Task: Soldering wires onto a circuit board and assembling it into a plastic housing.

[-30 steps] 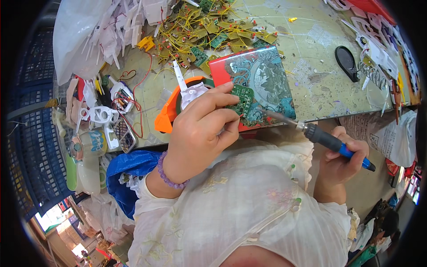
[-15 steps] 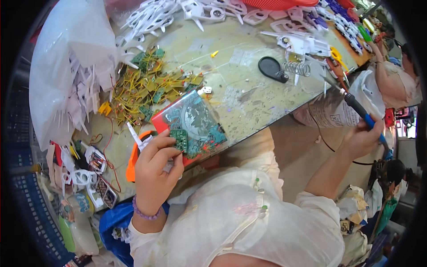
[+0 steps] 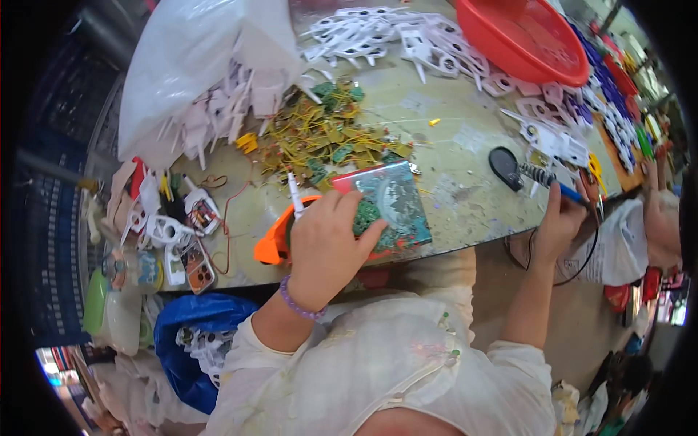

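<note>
My left hand (image 3: 325,236), with a purple bead bracelet at the wrist, rests at the near edge of the table. Its thumb and fingers are around a small green circuit board (image 3: 368,213), held over a flat red-edged box with a worn picture top (image 3: 403,207). Beside that hand sit an orange plastic piece (image 3: 274,238) and a white pointed stick (image 3: 294,193). At the right, my right hand (image 3: 558,224) grips a soldering iron (image 3: 568,192) by its blue handle. The iron's front end is at the coil spring of a stand (image 3: 536,174); its tip is hidden.
Wired circuit boards (image 3: 320,138) lie heaped behind the box. White plastic parts (image 3: 363,36) pile up at the back, near a red basin (image 3: 523,43). A large white bag (image 3: 196,65) stands back left, a blue bag (image 3: 193,312) below. Another person's arm (image 3: 662,225) shows far right.
My right hand has brought the soldering iron from out beyond the table edge to the coil stand. My left hand stays with the board at the box. The view has swung, shifting the scene rightward.
</note>
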### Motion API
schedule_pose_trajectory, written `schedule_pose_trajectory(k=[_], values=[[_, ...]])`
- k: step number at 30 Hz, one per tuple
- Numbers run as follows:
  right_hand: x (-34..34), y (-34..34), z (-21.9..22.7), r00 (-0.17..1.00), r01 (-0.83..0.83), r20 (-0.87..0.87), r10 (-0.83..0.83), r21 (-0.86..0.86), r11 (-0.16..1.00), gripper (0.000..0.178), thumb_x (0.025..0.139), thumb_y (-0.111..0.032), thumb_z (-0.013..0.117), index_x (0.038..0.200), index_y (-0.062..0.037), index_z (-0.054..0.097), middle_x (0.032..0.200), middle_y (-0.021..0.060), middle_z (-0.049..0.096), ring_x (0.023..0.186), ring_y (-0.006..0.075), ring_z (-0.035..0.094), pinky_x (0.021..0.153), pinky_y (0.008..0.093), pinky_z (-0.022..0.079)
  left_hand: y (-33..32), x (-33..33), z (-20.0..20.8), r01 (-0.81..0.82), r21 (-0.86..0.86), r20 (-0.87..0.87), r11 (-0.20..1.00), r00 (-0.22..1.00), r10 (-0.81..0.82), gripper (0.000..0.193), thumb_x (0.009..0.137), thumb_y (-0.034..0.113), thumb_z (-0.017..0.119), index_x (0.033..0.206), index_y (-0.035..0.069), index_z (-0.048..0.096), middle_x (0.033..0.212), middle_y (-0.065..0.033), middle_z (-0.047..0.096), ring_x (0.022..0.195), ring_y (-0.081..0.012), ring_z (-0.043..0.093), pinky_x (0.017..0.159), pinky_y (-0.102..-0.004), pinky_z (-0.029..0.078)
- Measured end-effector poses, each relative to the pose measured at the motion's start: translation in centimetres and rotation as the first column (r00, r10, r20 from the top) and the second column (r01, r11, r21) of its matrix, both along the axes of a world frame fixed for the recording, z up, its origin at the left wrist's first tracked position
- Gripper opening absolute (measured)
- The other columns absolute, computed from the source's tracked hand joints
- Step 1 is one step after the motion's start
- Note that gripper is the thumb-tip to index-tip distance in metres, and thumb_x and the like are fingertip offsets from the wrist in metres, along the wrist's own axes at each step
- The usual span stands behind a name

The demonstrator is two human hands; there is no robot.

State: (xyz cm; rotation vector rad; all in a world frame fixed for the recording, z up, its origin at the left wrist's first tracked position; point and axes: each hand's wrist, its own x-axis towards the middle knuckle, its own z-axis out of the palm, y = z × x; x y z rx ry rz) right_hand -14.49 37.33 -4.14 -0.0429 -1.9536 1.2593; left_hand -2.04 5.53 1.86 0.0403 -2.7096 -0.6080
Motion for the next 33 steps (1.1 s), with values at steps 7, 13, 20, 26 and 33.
schedule_pose_trajectory(k=[7, 13, 20, 26, 33], values=[[9.0, -9.8, -1.8, 0.809, -0.547, 0.057, 0.585, -0.291, 0.785, 0.020, 0.085, 0.003, 0.061, 0.104, -0.0019, 0.056, 0.091, 0.0029, 0.054, 0.075, 0.0068, 0.050, 0.067, 0.0201, 0.043, -3.4, 1.3, -0.1, 0.043, 0.788, -0.015, 0.615, 0.999, -0.050, 0.037, 0.080, 0.013, 0.066, 0.114, -0.001, 0.058, 0.098, -0.0087, 0.066, 0.079, -0.0146, 0.062, 0.067, -0.0300, 0.052], [9.2, -15.4, 3.8, 0.404, -0.878, 0.209, 0.891, -0.187, 0.441, 0.025, 0.079, 0.006, 0.065, 0.101, -0.0014, 0.059, 0.104, 0.0106, 0.058, 0.088, 0.0167, 0.058, 0.073, 0.0277, 0.047, -6.9, 3.4, -0.9, 0.152, 0.962, -0.125, 0.227, 0.984, -0.129, 0.040, 0.090, 0.002, 0.037, 0.129, -0.004, 0.043, 0.118, -0.0136, 0.056, 0.106, -0.0206, 0.058, 0.093, -0.0326, 0.044], [8.0, -20.9, 5.4, 0.535, -0.803, 0.269, 0.801, 0.457, 0.383, 0.023, 0.080, -0.016, 0.068, 0.101, -0.0073, 0.062, 0.091, 0.0071, 0.064, 0.099, 0.0282, 0.057, 0.094, 0.0439, 0.037, -7.8, 4.8, -1.3, 0.144, 0.962, -0.126, 0.234, 0.988, -0.091, 0.051, 0.080, 0.007, 0.039, 0.130, -0.004, 0.039, 0.117, -0.0165, 0.053, 0.114, -0.0253, 0.051, 0.100, -0.0380, 0.040], [7.1, -21.9, 5.5, 0.407, -0.888, 0.428, 0.807, 0.393, 0.240, 0.019, 0.080, -0.018, 0.069, 0.096, -0.0088, 0.066, 0.083, 0.0058, 0.065, 0.088, 0.0244, 0.059, 0.089, 0.0409, 0.040, -8.8, 5.7, -1.8, 0.208, 0.951, -0.183, 0.228, 0.975, -0.125, 0.049, 0.083, 0.001, 0.040, 0.131, -0.002, 0.038, 0.118, -0.0130, 0.052, 0.114, -0.0210, 0.049, 0.102, -0.0347, 0.036], [6.5, -21.1, 5.7, 0.238, -0.965, 0.385, 0.892, -0.008, 0.261, 0.017, 0.080, -0.008, 0.069, 0.096, -0.0045, 0.069, 0.083, 0.0095, 0.066, 0.080, 0.0224, 0.061, 0.072, 0.0314, 0.047, -8.8, 5.1, -2.4, 0.198, 0.958, -0.172, 0.206, 0.975, -0.138, 0.048, 0.079, -0.001, 0.044, 0.126, -0.001, 0.040, 0.121, -0.0150, 0.052, 0.116, -0.0228, 0.049, 0.103, -0.0361, 0.036]])
